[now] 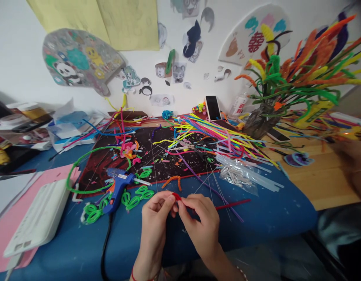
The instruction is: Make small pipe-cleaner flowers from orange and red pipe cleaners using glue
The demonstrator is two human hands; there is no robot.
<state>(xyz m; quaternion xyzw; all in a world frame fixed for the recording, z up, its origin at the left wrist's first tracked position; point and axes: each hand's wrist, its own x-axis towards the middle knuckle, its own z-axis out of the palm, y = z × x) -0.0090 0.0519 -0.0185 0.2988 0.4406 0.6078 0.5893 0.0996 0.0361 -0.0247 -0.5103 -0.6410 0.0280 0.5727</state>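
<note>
Between the fingertips of both hands is a red pipe cleaner (233, 204), bent at the pinched end, its free length sticking out to the right past my right hand. My left hand (158, 212) is closed with thumb and finger on the bent end. Pressed against the same spot, my right hand (199, 218) pinches it too. Just beyond the hands lies a short bent orange pipe cleaner (172, 181). Left of them rest green looped pipe cleaner leaves (132, 202) and a blue hot glue gun (119, 189). A purple pipe cleaner (208, 187) runs behind my right hand.
A dark mat (157, 156) covered with scraps spreads over the blue table cover (268, 210). Several loose pipe cleaners (204, 128) lie at the back, near a plastic bag of sticks (236, 175). A vase (259, 119) stands back right; a white power strip (37, 218) lies left.
</note>
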